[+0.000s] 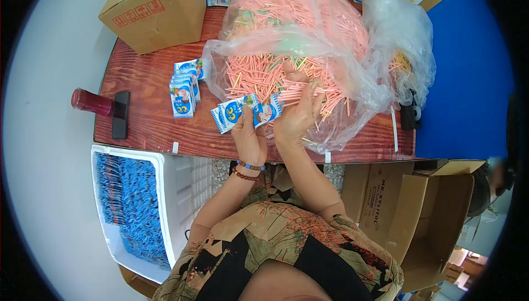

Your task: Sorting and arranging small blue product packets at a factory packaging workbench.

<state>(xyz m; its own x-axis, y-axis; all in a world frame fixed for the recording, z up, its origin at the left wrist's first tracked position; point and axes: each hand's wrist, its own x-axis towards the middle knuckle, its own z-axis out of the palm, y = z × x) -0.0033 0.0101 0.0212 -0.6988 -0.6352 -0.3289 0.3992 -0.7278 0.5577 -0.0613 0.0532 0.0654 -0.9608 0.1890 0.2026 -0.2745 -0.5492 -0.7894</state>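
My left hand (249, 140) is closed on small blue-and-white packets (227, 115), fanned out in front of the bag's mouth. Pink sticks (292, 90) lie between the fingers of my right hand (297, 120), at the right end of the packets. Whether those sticks reach into a packet I cannot tell. Just beyond both hands, a large clear plastic bag (361, 89) lies open, heaped with loose pink sticks (250, 78) and a few green and yellow ones. Left of the bag, a short overlapping row of similar packets (182, 100) rests on the wooden table (151, 127).
A cardboard box (160, 20) stands at the back left. A phone (120, 115) and a red-capped jar (91, 102) sit by the left edge. Below are a white foam box (162, 202) of blue packets and an open carton (441, 218). A blue panel (463, 75) borders the right.
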